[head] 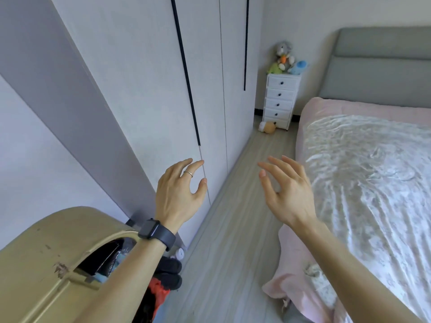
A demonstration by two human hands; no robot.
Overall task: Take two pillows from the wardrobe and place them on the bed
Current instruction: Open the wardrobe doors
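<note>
The 2 pillows are not seen anywhere; they are judged to lie behind the shut doors of the wardrobe (144, 89), and none is on the bed (373, 183), so the task is taken to be at its opening step. Several slips can be expected from here. The door edge may be missed, since the seam (206, 180) below the black handle strip (186, 73) is thin and little is offered to be gripped. A swung door may be fouled by the beige case (46, 264) just beside the left forearm, or by the dark and red clutter on the floor (233, 229) at the foot of the wardrobe. The aisle between wardrobe and bed is narrow, so the door or a bulky pillow may be knocked against the bed edge. If both pillows are gathered in 1 grab, 1 could be dropped. The left hand (179, 194), marked by a watch (156, 231) and a ring (188, 174), is raised at the seam with its fingers (198, 163) loosely spread and slightly bent; nothing is held, and whether the tips touch the door cannot be told. The right hand (286, 192) is held in the air over the floor near the bed, fingers spread wide, with nothing grasped or touched.
</note>
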